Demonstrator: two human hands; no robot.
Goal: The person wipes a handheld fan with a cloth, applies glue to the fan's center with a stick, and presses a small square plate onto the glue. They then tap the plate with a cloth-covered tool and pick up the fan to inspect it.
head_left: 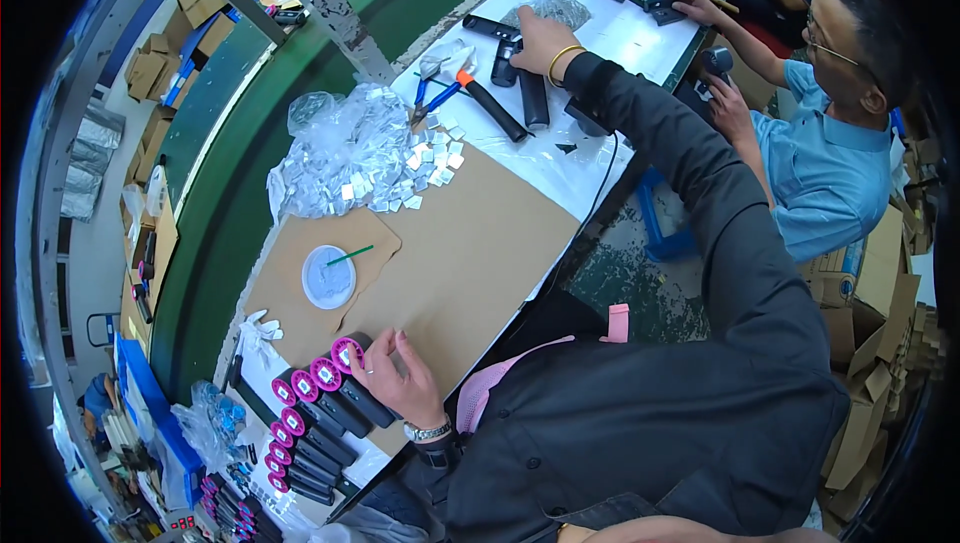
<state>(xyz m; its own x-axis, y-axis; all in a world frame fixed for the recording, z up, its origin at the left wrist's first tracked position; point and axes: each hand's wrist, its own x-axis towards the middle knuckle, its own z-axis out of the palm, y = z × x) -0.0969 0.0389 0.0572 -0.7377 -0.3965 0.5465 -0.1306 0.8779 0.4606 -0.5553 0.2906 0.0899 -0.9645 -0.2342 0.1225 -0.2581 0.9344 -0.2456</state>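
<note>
My right hand [548,41], with a gold bangle at the wrist, reaches to the far part of the bench. It is closed on the upper end of a black tube-shaped unit [535,101]; part of the grip is hidden. More black parts [490,27] lie beside it. My left hand [402,381], wearing a ring and a watch, is open, fingers apart, over the nearest of several black cylinders with pink round ends [325,374]. Its fingertips are close to that pink end; whether they touch it, I cannot tell. Those cylinders lie side by side in rows.
Brown card [480,233] covers the bench, carrying a white tub [328,277] with a green stick. Beyond are a plastic bag and small silvery squares [432,158], blue-handled pliers [435,101] and an orange-and-black tool [492,105]. At right, a person in blue [825,158] holds a dark device.
</note>
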